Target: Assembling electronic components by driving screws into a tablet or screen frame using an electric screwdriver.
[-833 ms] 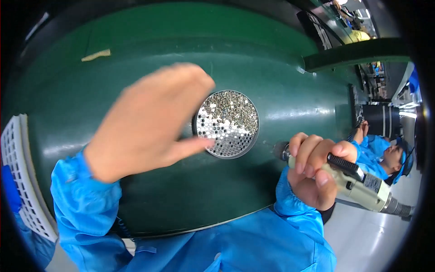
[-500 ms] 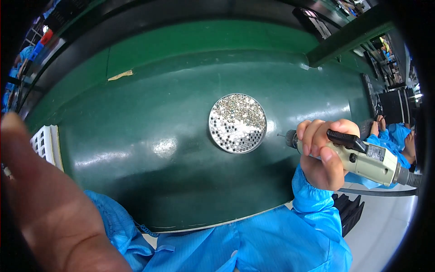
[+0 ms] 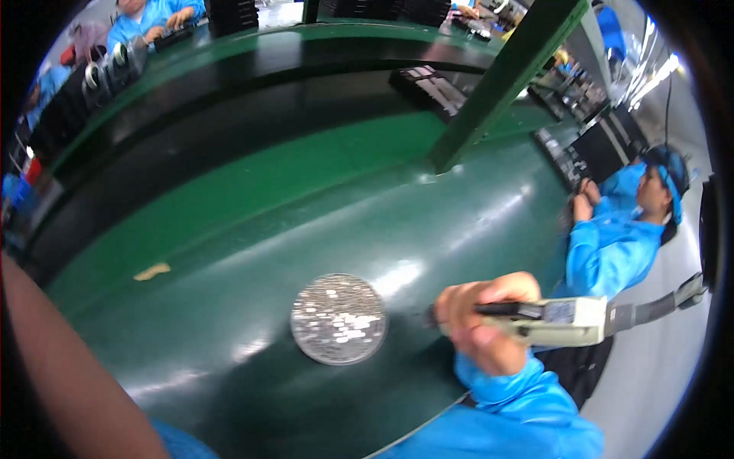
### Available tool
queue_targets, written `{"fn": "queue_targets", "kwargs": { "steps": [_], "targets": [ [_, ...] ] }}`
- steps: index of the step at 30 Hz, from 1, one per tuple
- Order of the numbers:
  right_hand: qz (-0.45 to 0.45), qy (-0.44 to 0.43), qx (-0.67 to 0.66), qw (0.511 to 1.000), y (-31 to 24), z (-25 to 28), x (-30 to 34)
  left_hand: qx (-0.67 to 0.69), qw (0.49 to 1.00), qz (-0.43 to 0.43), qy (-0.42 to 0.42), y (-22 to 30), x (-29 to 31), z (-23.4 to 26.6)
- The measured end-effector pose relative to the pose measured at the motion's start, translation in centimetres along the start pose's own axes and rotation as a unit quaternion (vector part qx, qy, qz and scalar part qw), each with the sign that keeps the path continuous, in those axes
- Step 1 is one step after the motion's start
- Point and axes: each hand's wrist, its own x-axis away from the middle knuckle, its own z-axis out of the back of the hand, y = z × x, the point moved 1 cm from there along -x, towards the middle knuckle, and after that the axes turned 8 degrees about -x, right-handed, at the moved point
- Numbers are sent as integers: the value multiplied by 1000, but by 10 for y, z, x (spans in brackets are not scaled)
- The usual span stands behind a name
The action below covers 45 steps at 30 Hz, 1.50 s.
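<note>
Green worktop (image 3: 229,409) bears a round dish (image 3: 339,362) of metal pieces (image 3: 336,317) at lower centre, right grip (image 3: 485,321) clamped around a pale driver (image 3: 581,327), left grip (image 3: 80,375) unreadable at lower left; step judged driver-holding, next move calling for steady aim.

Dish (image 3: 338,362): one; metal bits (image 3: 329,302) inside too blurred to count. Power screwdriver (image 3: 577,330): one. Wearer's left hand (image 3: 65,375), right hand (image 3: 485,325): one each. Green post (image 3: 508,84): one. Tan scrap (image 3: 153,271): one.

The power tool (image 3: 575,332) is cream and black, the round dish (image 3: 337,358) speckled silver.
</note>
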Motion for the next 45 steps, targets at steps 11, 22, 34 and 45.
{"fn": "queue_targets", "kwargs": {
  "steps": [11,22,34,45],
  "targets": [
    [73,-16,65,995,7,-2,-41,-7,976,192,-98,-34,-103,-25],
    [50,-2,53,997,3,-5,-26,-40,994,105,-4,-12,-25,15],
    [63,-17,5,998,-2,18,-20,-34,989,62,128,8,-8,-2],
    [80,-27,14,996,-16,81,-28,-30,991,88,96,6,-42,-3]
  ]
}}
